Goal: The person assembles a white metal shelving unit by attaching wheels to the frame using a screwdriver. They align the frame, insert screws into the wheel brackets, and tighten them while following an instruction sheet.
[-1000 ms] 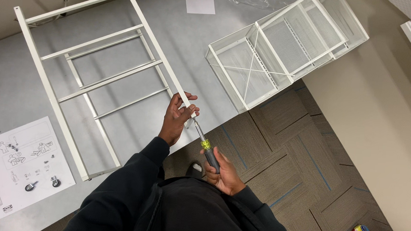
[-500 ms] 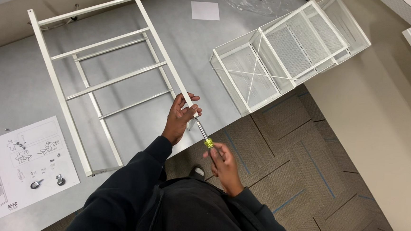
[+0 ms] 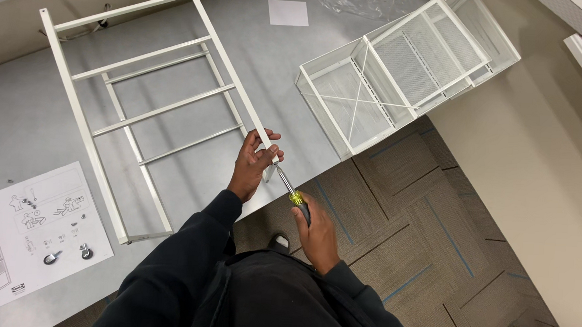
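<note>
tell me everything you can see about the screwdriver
The screwdriver has a slim bare metal shaft and a handle that is yellow by the shaft and black behind. The right hand grips the handle over the table edge. It slants up-left, tip at the white metal frame's end, beside the left hand.

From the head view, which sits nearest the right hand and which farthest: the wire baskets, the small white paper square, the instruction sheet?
1. Wire baskets, up and right of the right hand.
2. Instruction sheet, far left.
3. Small white paper square, top of table.
</note>
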